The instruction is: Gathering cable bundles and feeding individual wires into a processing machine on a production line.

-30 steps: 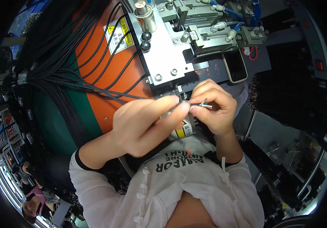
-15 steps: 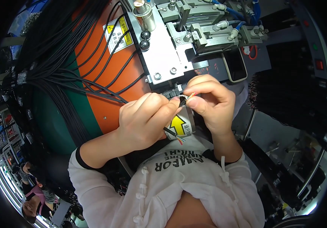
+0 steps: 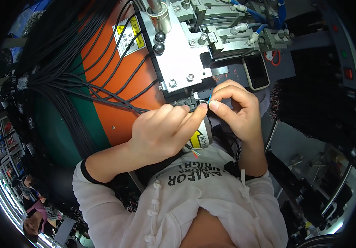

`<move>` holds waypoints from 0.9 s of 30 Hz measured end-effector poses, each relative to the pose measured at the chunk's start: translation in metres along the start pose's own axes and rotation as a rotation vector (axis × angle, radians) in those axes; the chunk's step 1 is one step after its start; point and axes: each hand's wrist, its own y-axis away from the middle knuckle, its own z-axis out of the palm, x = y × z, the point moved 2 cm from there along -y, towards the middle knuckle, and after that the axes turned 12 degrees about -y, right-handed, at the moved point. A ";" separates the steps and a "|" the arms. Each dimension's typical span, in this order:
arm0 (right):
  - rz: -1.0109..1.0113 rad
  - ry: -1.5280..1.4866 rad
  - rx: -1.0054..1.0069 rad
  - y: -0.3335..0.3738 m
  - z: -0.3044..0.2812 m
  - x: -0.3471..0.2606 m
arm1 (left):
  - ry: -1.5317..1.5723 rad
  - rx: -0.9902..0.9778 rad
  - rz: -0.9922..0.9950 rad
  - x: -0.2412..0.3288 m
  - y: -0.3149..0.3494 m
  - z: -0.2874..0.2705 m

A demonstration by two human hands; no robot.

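Just in front of the machine's small black clamp block (image 3: 185, 101), my two hands meet at the fingertips. My right hand (image 3: 238, 109) pinches thin wires between thumb and forefinger, and a short blue wire (image 3: 209, 98) sticks up there. My left hand (image 3: 159, 132) is curled closed, its forefinger stretched to the same wires. Below its fingers hangs a black cable end with stripped coloured wires (image 3: 195, 153), red, white and others. Most of the cable in the left hand is hidden by the fingers.
A bright metal plate (image 3: 176, 62) with bolts and pneumatic cylinders (image 3: 236, 41) stands ahead. Black cables (image 3: 116, 101) fan over an orange panel (image 3: 113, 118) on the left. A phone (image 3: 255, 72) lies to the right, near hanging black cable bundles (image 3: 310, 99). Another person (image 3: 33, 223) sits far left.
My left forefinger has stretched right and now reaches the right fingertips. A blue wire stands up where reddish and yellow wires showed before. The black clamp block is less covered.
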 end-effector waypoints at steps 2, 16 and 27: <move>-0.004 -0.036 0.030 0.000 0.001 0.009 | -0.015 0.001 0.013 0.003 0.000 0.001; -0.136 0.209 0.189 -0.001 0.022 0.032 | -0.090 -0.191 -0.121 0.005 -0.002 0.009; 0.140 -0.066 0.245 0.005 0.023 0.044 | -0.040 -0.141 -0.142 -0.003 -0.004 0.011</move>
